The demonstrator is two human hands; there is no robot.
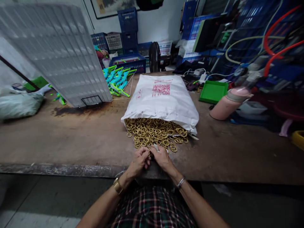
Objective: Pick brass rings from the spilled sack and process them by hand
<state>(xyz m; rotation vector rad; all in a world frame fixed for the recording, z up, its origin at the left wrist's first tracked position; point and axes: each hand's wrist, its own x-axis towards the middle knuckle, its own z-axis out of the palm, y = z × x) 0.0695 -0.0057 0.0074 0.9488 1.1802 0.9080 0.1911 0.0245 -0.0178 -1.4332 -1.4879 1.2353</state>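
A heap of small brass rings (pixel 154 131) spills from the open mouth of a white sack (pixel 163 98) lying on the brown worktable (pixel 71 139). My left hand (pixel 139 162) and my right hand (pixel 162 157) are together at the near edge of the heap, fingers curled and touching each other. A small pale piece shows between the fingertips of my right hand. What my left hand pinches is too small to tell. A gold watch sits on my left wrist and a thin bracelet on my right.
A large tilted white panel (pixel 59 50) leans at the back left. Blue and green plastic parts (pixel 117 80) lie behind it. A green tray (pixel 213 91) and a pink bottle (pixel 229 104) sit at the right. Blue crates (pixel 128 28) and hoses (pixel 273 34) fill the back.
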